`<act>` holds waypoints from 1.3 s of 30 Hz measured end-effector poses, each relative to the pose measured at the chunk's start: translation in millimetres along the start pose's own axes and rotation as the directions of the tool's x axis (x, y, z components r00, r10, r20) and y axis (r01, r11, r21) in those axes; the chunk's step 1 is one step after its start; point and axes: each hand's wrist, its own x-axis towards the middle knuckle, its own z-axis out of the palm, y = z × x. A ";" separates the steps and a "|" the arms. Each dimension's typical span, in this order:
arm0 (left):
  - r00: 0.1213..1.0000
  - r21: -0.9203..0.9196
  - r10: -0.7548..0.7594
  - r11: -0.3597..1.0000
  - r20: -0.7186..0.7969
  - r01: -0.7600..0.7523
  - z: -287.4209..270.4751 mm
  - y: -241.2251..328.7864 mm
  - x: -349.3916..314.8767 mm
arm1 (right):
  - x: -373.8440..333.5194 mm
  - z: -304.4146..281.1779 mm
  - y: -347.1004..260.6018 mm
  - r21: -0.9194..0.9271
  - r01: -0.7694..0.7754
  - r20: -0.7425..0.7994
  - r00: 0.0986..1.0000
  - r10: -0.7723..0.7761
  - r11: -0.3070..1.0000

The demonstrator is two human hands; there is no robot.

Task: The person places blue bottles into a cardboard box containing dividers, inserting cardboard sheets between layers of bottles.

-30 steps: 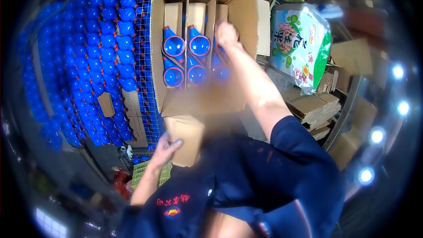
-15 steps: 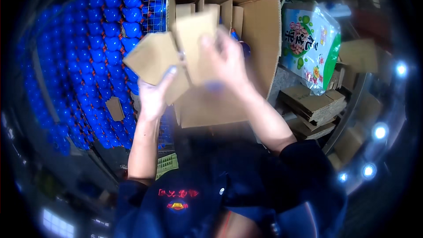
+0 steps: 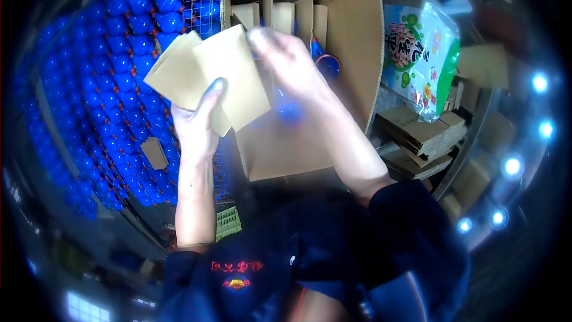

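Several flat brown cardboard pieces (image 3: pixel 229 68) are fanned out in my left hand (image 3: pixel 196 122), the thumb pressed over their front. Close to the upper right edge of these pieces is my right hand (image 3: pixel 289 62), its fingers bent and blurred; whether they pinch anything does not show. Both hands are above an open cardboard box (image 3: pixel 354 53). Upright cardboard dividers (image 3: pixel 304 18) stand inside it along the far side. A round blue object (image 3: pixel 328 65) shows in the box beside my right hand, and another blue shape (image 3: pixel 289 110) lies blurred below my wrist.
Rows of shiny blue round objects (image 3: pixel 128 89) fill the left side, beside a wire grid (image 3: pixel 199 0). A small stack of card pieces (image 3: pixel 155 154) rests on them. To the right are a printed plastic bag (image 3: pixel 417 53) and stacked flat cardboard (image 3: pixel 420 131).
The cardboard piece at my right hand now overlaps the others in my left hand. My right hand has shifted to that piece's upper right edge. Left hand and pieces moved slightly left.
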 end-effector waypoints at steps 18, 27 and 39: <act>0.998 -0.037 0.030 0.999 -0.046 -0.032 30.5 -7.6 -17.9 | -46.8 -15.3 -52.6 -0.157 -0.033 0.093 0.994 0.048 0.987; 0.822 -0.021 0.115 0.988 -0.558 -0.153 -210.1 -104.3 -13.1 | 16.9 -135.3 116.5 -0.900 -0.352 -0.373 0.927 -0.033 0.256; 0.760 -0.017 -0.419 0.880 -0.497 0.474 -347.0 -402.3 8.5 | -9.1 13.6 25.1 -0.688 0.349 -0.056 0.849 -0.526 0.637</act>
